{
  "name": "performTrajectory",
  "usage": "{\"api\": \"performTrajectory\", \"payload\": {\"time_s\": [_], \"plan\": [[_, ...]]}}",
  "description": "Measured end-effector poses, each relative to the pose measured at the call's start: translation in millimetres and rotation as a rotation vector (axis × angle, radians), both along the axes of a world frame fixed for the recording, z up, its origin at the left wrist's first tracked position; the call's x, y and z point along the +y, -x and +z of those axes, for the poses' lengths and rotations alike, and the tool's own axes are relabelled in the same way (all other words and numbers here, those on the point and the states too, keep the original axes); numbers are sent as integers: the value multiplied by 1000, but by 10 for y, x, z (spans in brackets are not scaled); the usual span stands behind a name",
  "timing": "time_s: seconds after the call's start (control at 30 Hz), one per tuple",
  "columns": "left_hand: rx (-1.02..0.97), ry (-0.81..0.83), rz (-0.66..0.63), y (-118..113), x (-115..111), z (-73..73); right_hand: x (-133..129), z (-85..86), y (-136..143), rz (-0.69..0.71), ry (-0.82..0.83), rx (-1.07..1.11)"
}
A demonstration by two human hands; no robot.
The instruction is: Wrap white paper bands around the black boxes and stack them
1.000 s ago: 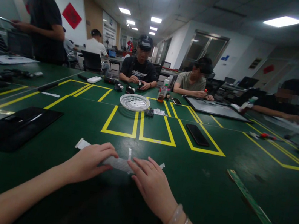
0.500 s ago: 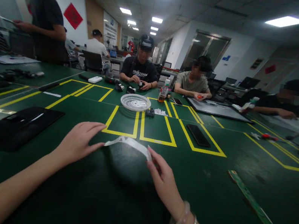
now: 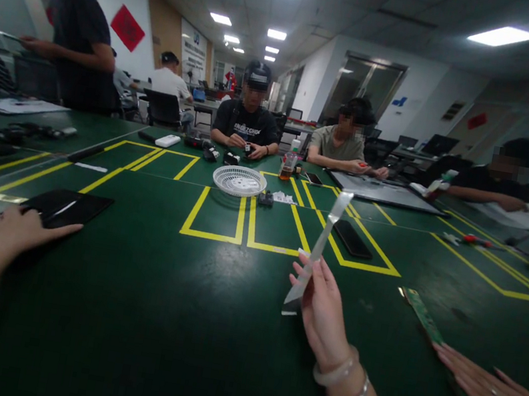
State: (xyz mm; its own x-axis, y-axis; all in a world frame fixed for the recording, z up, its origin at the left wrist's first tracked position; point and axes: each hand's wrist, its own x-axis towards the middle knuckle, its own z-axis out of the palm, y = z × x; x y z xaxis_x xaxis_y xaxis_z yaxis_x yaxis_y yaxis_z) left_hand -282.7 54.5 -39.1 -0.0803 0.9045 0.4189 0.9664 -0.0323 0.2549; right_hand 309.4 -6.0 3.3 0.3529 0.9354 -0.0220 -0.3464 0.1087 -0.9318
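Note:
A whitish, shiny strip (image 3: 322, 241), which looks like tape, stands up at a slant from my right hand (image 3: 325, 303). The thumb and fingers pinch it near its lower part, and its bottom end hangs below them. On the far left, my left hand (image 3: 9, 233) is over a flat black panel (image 3: 75, 203), thumb stretched to the right and fingers apart. Whether its fingertips press on the panel is hard to make out. Another person's hand (image 3: 490, 391) lies on a long green circuit board strip (image 3: 427, 320) at the right.
A white plastic basket (image 3: 239, 182) sits mid-table, with a bottle (image 3: 288, 165) behind it. A black phone (image 3: 353, 238) lies within yellow tape marks. Cables (image 3: 12, 132) are at the left, and a framed panel (image 3: 387, 193) is at the back right. Several people sit around the table.
My left hand has let go of the strip and moved left to the black panel. My right hand has raised the strip and moved right. Another person's hand has appeared on the circuit board strip.

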Motion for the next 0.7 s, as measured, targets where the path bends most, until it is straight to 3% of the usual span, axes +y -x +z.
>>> {"api": "performTrajectory", "payload": {"time_s": [0.07, 0.13, 0.23, 0.3, 0.47, 0.53, 0.63, 0.7], "plan": [[13, -111, 87, -14, 16, -22, 3, -7, 3, 1, 12, -2], [-6, -112, 129, -65, 36, -28, 8, -12, 1, -7, 23, 1], [-30, -92, 10, -118, 52, -29, 17, -20, -3, -18, 31, 25], [-17, -166, -64, -116, 52, -34, 22, -30, -5, -24, 26, 38], [23, -324, 36, -18, 79, -74, 34, -51, -6, -36, 15, 48], [30, -336, 7, -14, 120, -76, 33, -50, -7, -34, 22, 50], [33, -293, -39, -205, 185, -7, 21, -40, -9, -21, 33, 47], [28, -187, -47, -518, 186, 99, 6, -31, -8, -14, 36, 38]]}}
